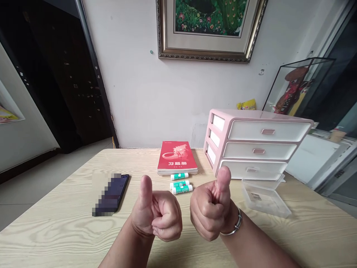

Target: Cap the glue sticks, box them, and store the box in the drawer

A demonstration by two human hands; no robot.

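My left hand (158,214) is raised above the wooden table (55,230), thumb up and the other fingers curled into a fist with nothing in them. Beside it, my right hand (210,208) makes the same thumb-up fist, also holding nothing, with a silver bangle (237,224) on the wrist. The hands are apart. Just beyond them lie three green-and-white glue sticks (182,189), two close together and one nearer the book. A red-covered book (177,155) lies flat behind the glue sticks.
A phone (113,197), partly pixelated, lies at left. A pink-and-white drawer unit (259,145) stands at the back right, with an opened clear plastic box (266,201) in front. Behind the table are a wall and a framed picture (206,56); a glass display case (295,87) is farther right.
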